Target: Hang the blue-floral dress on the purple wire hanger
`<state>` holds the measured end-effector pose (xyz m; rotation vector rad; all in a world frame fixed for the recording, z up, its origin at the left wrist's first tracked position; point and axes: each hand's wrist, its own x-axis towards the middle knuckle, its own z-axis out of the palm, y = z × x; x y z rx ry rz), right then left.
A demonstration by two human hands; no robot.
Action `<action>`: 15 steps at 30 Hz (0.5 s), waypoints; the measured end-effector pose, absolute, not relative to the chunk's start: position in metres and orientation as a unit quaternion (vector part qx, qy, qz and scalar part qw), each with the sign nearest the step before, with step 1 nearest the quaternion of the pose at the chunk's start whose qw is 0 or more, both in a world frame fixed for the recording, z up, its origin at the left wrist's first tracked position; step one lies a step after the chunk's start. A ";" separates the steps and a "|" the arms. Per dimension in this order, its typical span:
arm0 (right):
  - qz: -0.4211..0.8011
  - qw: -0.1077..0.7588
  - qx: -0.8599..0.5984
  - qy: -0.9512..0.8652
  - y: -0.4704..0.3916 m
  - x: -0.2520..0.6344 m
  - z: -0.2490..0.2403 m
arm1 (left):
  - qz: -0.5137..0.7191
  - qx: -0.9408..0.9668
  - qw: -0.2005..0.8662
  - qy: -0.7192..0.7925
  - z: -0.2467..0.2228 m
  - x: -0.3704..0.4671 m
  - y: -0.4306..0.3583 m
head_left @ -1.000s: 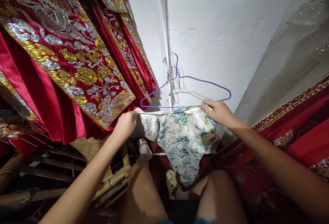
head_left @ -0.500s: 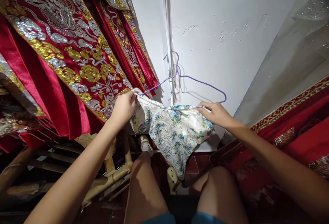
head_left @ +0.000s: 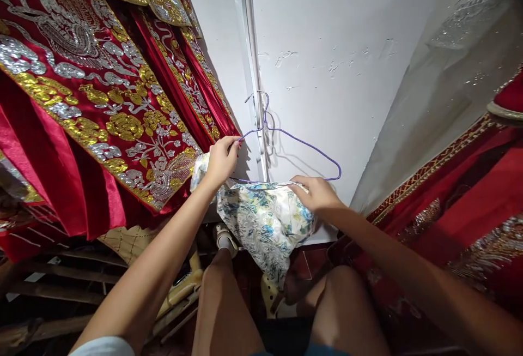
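A purple wire hanger [head_left: 304,142] hangs by its hook from a narrow strip on the white wall. My left hand [head_left: 223,160] is closed, fingers pinching the hanger's left arm near its end. Cream fabric shows beside that hand. Below the hanger hangs a cream floral garment [head_left: 265,219] with blue and yellow print and ruched cloth. Its left part lies up around the hanger's left end. My right hand [head_left: 312,192] is closed on the garment's top edge, below the hanger's right arm. The hanger's right end sticks out bare above that hand.
Red embroidered hangings [head_left: 131,116] with gold and silver sequins cover the left side. A bamboo chair [head_left: 180,296] stands below them. More red beaded cloth [head_left: 461,214] is at the right, by a transparent sheet [head_left: 441,89]. The vertical strip [head_left: 249,34] runs up the wall.
My left hand has moved up and inward, from the garment's left edge to the hanger's arm. The garment's left side has risen onto that end. My right hand still grips the top edge.
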<state>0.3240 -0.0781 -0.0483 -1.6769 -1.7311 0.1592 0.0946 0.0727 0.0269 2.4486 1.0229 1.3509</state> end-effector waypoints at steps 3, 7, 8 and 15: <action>0.075 0.376 -0.635 -0.671 -0.081 0.317 -0.049 | 0.433 0.831 0.088 0.338 0.032 0.096 0.075; 0.083 0.450 -0.623 -0.635 -0.101 0.323 -0.037 | 0.398 0.853 0.090 0.325 0.036 0.087 0.079; 0.079 0.485 -0.619 -0.613 -0.107 0.328 -0.033 | 0.391 0.857 0.086 0.324 0.037 0.086 0.080; -0.020 0.537 -0.666 -0.518 -0.098 0.397 0.001 | 0.335 0.896 0.063 0.285 0.046 0.082 0.083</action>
